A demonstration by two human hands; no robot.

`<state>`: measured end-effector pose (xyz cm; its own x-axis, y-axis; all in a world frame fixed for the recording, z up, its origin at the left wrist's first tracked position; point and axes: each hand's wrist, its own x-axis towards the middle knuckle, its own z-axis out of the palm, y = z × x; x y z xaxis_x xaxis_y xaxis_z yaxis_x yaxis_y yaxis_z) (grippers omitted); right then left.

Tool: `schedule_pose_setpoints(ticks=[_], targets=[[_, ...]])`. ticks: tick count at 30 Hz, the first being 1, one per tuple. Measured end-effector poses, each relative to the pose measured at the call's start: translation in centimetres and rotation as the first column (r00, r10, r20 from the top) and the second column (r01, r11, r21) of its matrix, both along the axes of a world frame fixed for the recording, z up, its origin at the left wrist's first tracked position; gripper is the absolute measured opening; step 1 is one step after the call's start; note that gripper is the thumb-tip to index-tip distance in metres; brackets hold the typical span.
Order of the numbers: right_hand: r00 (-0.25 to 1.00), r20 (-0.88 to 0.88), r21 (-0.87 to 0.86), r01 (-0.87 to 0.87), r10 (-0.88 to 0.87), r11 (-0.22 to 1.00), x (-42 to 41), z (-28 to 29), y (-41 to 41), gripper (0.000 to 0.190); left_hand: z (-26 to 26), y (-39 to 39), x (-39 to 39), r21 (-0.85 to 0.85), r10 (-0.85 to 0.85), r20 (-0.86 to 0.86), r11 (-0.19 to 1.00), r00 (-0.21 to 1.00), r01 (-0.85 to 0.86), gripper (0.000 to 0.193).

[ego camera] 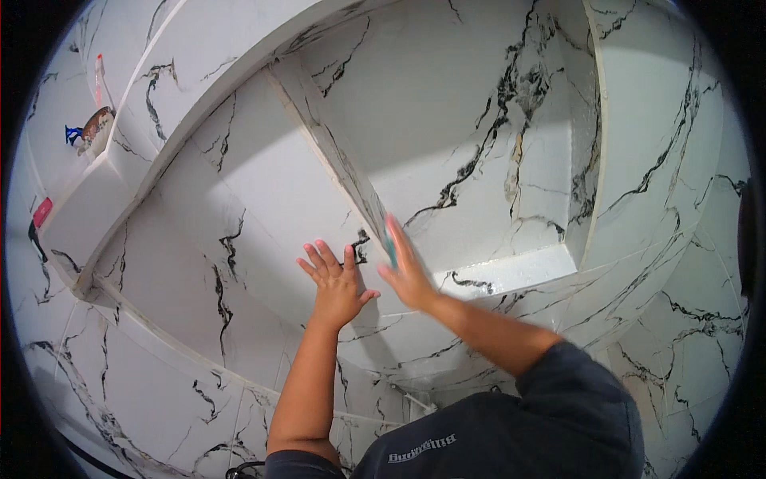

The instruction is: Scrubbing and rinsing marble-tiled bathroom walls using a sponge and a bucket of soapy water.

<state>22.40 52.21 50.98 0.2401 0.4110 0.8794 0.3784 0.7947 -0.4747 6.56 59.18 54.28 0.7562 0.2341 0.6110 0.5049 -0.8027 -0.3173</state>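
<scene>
My left hand [333, 293] rests against a white panel with black marble veining [263, 197], its fingers spread and nothing in them. Just to its right, my right hand [413, 278] is slightly blurred by motion. Under its fingers a strip of a teal thing [391, 248] shows, perhaps a sponge or scrub pad, pressed to the side of a slanting marbled divider [335, 146]. Most of the teal thing is hidden by the hand. Right of the divider is a recessed compartment [419, 120] with a shiny, wet-looking ledge [508, 269].
On a ledge at the upper left sit a brown bowl-like object [99, 129], a small blue item [73, 135] and a thin pink stick [99, 81]. A pink-red object [42, 212] lies below them. A raised marbled rim [589, 179] bounds the compartment. A white pipe-like piece [416, 400] shows near my shirt.
</scene>
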Motion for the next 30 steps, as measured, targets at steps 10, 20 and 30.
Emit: schedule_pose_setpoints(ticks=[10,20,30], targets=[[0.994,0.105,0.165,-0.009,-0.008,0.986,2.3,19.8,3.1,0.071,-0.2,0.0,0.4,0.009,-0.007,0.011,1.0,1.0,0.007,0.133],[0.997,0.059,-0.411,0.068,-0.048,0.909,-0.2,-7.0,-4.4,0.079,0.0,-0.1,0.1,-0.02,-0.019,0.026,1.0,0.999,0.02,0.131],[0.859,0.513,-0.731,0.444,-0.012,0.518,4.7,-3.2,-6.9,0.041,-0.1,-0.2,0.2,-0.047,0.012,0.054,0.999,0.998,-0.01,0.132]])
